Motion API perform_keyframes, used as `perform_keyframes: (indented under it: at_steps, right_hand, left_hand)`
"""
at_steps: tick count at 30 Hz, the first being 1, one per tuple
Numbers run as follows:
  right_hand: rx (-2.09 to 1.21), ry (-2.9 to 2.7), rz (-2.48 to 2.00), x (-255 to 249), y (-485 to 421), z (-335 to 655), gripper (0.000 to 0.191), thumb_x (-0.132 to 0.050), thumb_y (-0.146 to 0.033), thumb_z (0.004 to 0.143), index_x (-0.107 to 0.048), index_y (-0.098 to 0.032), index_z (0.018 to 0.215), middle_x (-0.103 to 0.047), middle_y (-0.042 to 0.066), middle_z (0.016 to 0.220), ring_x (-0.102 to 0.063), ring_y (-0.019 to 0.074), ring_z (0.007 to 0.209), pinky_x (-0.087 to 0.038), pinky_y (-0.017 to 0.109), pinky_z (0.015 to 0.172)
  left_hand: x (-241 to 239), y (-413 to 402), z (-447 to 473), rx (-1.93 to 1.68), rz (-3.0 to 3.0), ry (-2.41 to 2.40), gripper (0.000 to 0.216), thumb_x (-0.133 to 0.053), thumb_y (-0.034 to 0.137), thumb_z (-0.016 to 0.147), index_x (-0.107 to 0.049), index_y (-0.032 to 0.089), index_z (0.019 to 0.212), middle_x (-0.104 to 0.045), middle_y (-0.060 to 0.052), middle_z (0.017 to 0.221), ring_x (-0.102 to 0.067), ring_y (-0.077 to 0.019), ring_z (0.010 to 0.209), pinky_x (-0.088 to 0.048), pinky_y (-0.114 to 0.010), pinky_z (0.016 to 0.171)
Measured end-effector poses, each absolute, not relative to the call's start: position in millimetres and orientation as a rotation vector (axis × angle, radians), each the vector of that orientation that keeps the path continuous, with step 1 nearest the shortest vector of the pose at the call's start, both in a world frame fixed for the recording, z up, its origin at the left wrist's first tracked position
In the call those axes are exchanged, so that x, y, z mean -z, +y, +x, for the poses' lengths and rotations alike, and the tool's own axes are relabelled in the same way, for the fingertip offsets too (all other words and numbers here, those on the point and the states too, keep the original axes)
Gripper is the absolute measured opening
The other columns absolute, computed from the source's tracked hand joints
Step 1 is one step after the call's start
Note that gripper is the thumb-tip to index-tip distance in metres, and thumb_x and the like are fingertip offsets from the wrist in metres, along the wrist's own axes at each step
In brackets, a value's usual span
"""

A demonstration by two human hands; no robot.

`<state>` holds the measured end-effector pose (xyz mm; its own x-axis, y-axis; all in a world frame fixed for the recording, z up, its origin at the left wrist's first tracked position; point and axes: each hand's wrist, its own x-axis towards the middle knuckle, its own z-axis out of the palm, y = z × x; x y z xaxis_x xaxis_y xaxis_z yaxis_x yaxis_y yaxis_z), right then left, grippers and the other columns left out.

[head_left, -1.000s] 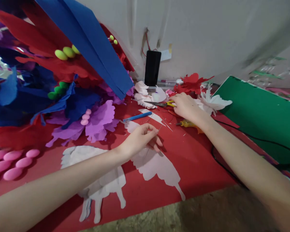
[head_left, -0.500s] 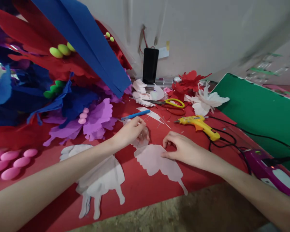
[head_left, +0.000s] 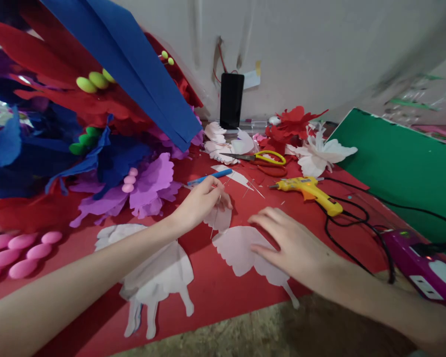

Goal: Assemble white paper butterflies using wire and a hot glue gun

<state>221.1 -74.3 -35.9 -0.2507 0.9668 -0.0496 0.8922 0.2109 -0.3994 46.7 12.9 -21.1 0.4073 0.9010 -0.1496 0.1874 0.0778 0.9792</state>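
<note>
In the head view, the left hand (head_left: 200, 202) reaches in from the lower left to the middle of the frame. Its fingers are pressed together at the tips, pinching a thin wire (head_left: 214, 218) that hangs down across a small white piece (head_left: 221, 219) lying on the red sheet (head_left: 215, 292) that covers the worktop. Just right of centre, the right hand (head_left: 292, 243) lies palm down with its fingers stretched out and slightly spread. It holds nothing, and the fingers rest flat on the right part of a white petal cutout (head_left: 236, 250). This cutout lies just below the small white piece, and its narrow tail points to the lower right.

A stack of white cutouts (head_left: 159, 272) lies at lower left, partly under the left forearm. A blue pen (head_left: 210, 177) lies just above the left hand. Farther up are scissors (head_left: 262, 157) with yellow handles, and to their right a yellow glue gun (head_left: 308, 191) whose black cord (head_left: 342, 228) loops toward the right edge. A purple device (head_left: 419, 267) sits there at lower right.

A black phone (head_left: 231, 100) leans on the wall at upper centre, with a red flower (head_left: 292, 124) and a white flower (head_left: 319, 153) to its right. A green sheet (head_left: 401, 168) fills the right side. At upper left a blue sheet (head_left: 134, 64) slants over a purple flower (head_left: 148, 186), and pink ovals (head_left: 18, 253) lie at the left edge.
</note>
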Motion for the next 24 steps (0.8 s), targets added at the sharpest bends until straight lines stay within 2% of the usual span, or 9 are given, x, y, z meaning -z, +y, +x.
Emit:
perform_keyframes:
  at_steps: [2, 4, 6, 8, 11, 13, 17, 20, 24]
  right_hand:
    - [-0.302, -2.418, -1.586, 45.1, -88.5, 218.3, 0.035, -0.058, -0.026, 0.075, -0.059, -0.018, 0.109, -0.057, 0.013, 0.111, -0.055, 0.0252, 0.099, -0.048, 0.040, 0.080]
    - [-0.178, -2.479, -1.407, 49.9, -93.7, 217.6, 0.038, -0.052, -0.023, 0.078, -0.056, -0.018, 0.115, -0.055, 0.012, 0.118, -0.053, 0.0243, 0.105, -0.048, 0.038, 0.084]
    - [-0.282, -2.516, -1.289, 46.8, -86.2, 218.8, 0.033, -0.046, -0.019, 0.082, -0.057, -0.018, 0.113, -0.056, 0.010, 0.118, -0.051, 0.0208, 0.110, -0.045, 0.036, 0.093]
    - [-0.576, -2.522, -1.249, 37.2, -68.4, 220.4, 0.027, -0.040, -0.016, 0.086, -0.062, -0.019, 0.101, -0.058, 0.007, 0.113, -0.052, 0.0150, 0.109, -0.043, 0.030, 0.096]
    - [-0.635, -2.367, -1.489, 21.8, -35.3, 218.2, 0.021, -0.042, -0.015, 0.086, -0.062, -0.017, 0.093, -0.062, 0.006, 0.101, -0.054, 0.0129, 0.100, -0.042, 0.029, 0.092]
    - [-0.580, -2.324, -1.575, 17.3, -15.9, 211.0, 0.020, -0.044, -0.013, 0.085, -0.060, -0.015, 0.095, -0.061, 0.006, 0.101, -0.053, 0.0135, 0.099, -0.039, 0.032, 0.093]
    - [-0.571, -2.307, -1.718, 21.1, 13.4, 186.4, 0.014, -0.049, -0.017, 0.083, -0.058, -0.013, 0.093, -0.059, 0.007, 0.098, -0.053, 0.0134, 0.091, -0.042, 0.030, 0.084]
    - [-0.625, -2.305, -1.858, 23.8, 29.8, 170.2, 0.023, -0.057, -0.029, 0.082, -0.056, -0.011, 0.096, -0.057, 0.007, 0.097, -0.053, 0.0140, 0.088, -0.045, 0.033, 0.080]
    - [-0.876, -2.351, -1.905, 18.2, 44.4, 162.5, 0.031, -0.050, -0.037, 0.088, -0.055, -0.011, 0.103, -0.057, 0.005, 0.097, -0.056, 0.0113, 0.086, -0.050, 0.030, 0.076]
  left_hand:
    - [19.7, 4.3, 47.3, -0.726, 1.416, 0.991, 0.018, -0.035, 0.011, 0.087, -0.035, 0.020, 0.071, -0.062, 0.004, 0.059, -0.056, -0.0099, 0.061, -0.041, -0.021, 0.063]
    - [18.4, -7.2, 48.0, -0.711, 1.419, 0.931, 0.018, -0.034, 0.015, 0.089, -0.035, 0.021, 0.072, -0.060, 0.005, 0.056, -0.055, -0.0092, 0.057, -0.041, -0.020, 0.062]
    - [18.2, -19.0, 47.7, -0.653, 1.428, 0.870, 0.017, -0.034, 0.018, 0.090, -0.035, 0.021, 0.074, -0.057, 0.007, 0.054, -0.051, -0.0089, 0.050, -0.041, -0.020, 0.055]
    - [19.2, -28.5, 46.1, -0.600, 1.451, 0.825, 0.015, -0.035, 0.020, 0.090, -0.037, 0.021, 0.075, -0.056, 0.007, 0.053, -0.051, -0.0092, 0.048, -0.041, -0.020, 0.053]
    - [22.1, -36.7, 42.2, -0.558, 1.499, 0.793, 0.016, -0.036, 0.019, 0.090, -0.038, 0.021, 0.075, -0.059, 0.005, 0.059, -0.056, -0.0095, 0.057, -0.043, -0.020, 0.058]
    - [24.4, -39.1, 40.1, -0.526, 1.522, 0.772, 0.018, -0.036, 0.018, 0.091, -0.037, 0.021, 0.073, -0.060, 0.003, 0.064, -0.058, -0.0097, 0.063, -0.044, -0.020, 0.063]
    - [28.4, -41.1, 39.4, -0.453, 1.535, 0.741, 0.018, -0.032, 0.017, 0.091, -0.036, 0.021, 0.074, -0.061, 0.001, 0.067, -0.060, -0.0119, 0.066, -0.047, -0.024, 0.066]
    - [30.0, -42.0, 39.7, -0.429, 1.539, 0.741, 0.018, -0.031, 0.016, 0.091, -0.036, 0.021, 0.074, -0.060, 0.000, 0.067, -0.059, -0.0118, 0.065, -0.047, -0.023, 0.064]
    - [32.6, -42.5, 39.3, -0.428, 1.533, 0.731, 0.018, -0.031, 0.016, 0.091, -0.035, 0.021, 0.074, -0.059, 0.001, 0.066, -0.056, -0.0104, 0.060, -0.047, -0.021, 0.061]
